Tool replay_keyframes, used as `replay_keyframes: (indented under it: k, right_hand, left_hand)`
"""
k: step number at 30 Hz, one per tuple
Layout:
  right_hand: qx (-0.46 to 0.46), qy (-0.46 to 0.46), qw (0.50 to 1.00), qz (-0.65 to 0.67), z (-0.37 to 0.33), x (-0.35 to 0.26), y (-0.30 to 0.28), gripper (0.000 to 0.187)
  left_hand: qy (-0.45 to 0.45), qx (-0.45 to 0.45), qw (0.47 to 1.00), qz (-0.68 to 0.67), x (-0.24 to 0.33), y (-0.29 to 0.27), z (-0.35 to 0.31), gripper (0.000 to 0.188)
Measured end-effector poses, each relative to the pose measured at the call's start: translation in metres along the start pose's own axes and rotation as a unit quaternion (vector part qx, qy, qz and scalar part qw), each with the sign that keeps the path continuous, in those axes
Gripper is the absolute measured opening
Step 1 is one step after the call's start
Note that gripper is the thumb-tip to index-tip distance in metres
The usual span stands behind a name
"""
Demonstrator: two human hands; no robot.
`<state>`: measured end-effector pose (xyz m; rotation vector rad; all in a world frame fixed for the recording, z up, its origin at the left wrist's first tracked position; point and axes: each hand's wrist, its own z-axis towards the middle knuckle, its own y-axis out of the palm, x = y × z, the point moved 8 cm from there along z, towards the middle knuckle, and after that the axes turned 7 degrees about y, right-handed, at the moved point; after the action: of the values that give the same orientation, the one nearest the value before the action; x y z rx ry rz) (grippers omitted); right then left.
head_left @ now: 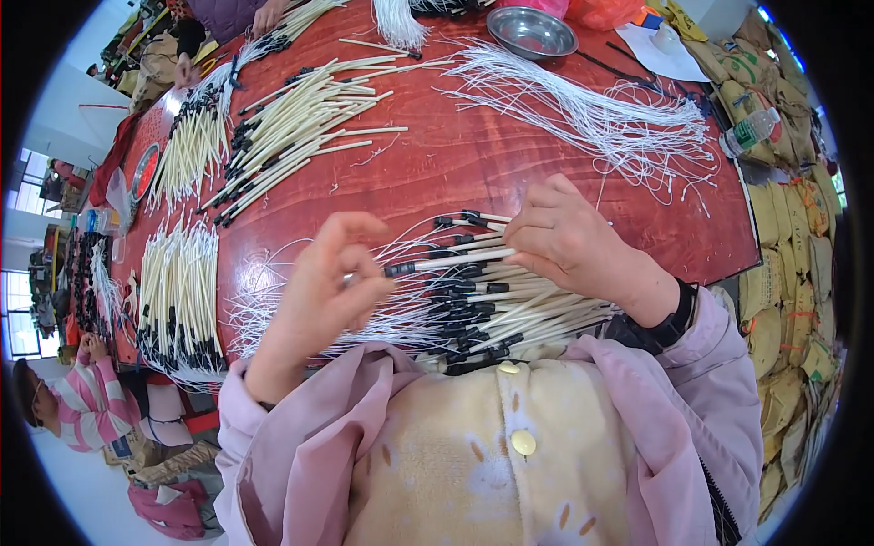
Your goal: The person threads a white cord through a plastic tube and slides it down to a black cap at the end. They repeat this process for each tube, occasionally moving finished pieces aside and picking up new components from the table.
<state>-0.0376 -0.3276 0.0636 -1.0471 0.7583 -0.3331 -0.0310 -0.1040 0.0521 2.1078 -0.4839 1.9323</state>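
Note:
My right hand [569, 232] is closed on a slim cream stick [455, 260], which points left over the pile. The stick's black-wrapped end [399, 269] lies close to my left hand [332, 282]. That hand is half curled, with its index finger raised apart from the thumb and a ring on one finger. Beneath both hands, a pile of similar sticks [537, 314] with black ends spreads toward me. Thin white cords [364, 314] trail leftward from those ends across the red table [437, 168].
Bundles of cream sticks [300, 123] lie at the far left, another bundle [179, 282] nearer. Beyond my right hand spreads loose white cord [592, 109]. A metal bowl [533, 35] and a plastic bottle [751, 132] stand farther off. Stacked sacks [783, 264] line the right; people are nearby.

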Motion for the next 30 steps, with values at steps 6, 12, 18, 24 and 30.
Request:
replay_keyframes:
  k: [6, 12, 18, 24, 30]
  right_hand:
    - [0.012, -0.038, 0.999, 0.011, -0.015, -0.016, -0.028, 0.021]
    - [-0.114, 0.038, 0.99, 0.068, -0.038, 0.006, -0.017, 0.024]
    - [0.005, 0.11, 0.994, 0.004, -0.037, 0.078, -0.019, 0.037]
    - [0.011, 0.171, 0.985, -0.029, -0.016, 0.096, -0.003, 0.043]
    - [0.008, 0.193, 0.981, -0.032, -0.025, 0.111, -0.001, 0.045]
  left_hand:
    - [-0.036, 0.155, 0.942, 0.295, -0.029, -0.175, -0.062, 0.007]
    - [0.0, 0.096, 0.837, 0.538, -0.049, -0.239, -0.117, 0.017]
    - [0.033, 0.124, 0.914, 0.384, -0.017, -0.126, 0.04, 0.026]
    - [0.259, -0.054, 0.812, 0.52, -0.043, 0.035, 0.205, 0.025]
    - [0.272, -0.1, 0.773, 0.564, -0.062, 0.089, 0.255, 0.018]
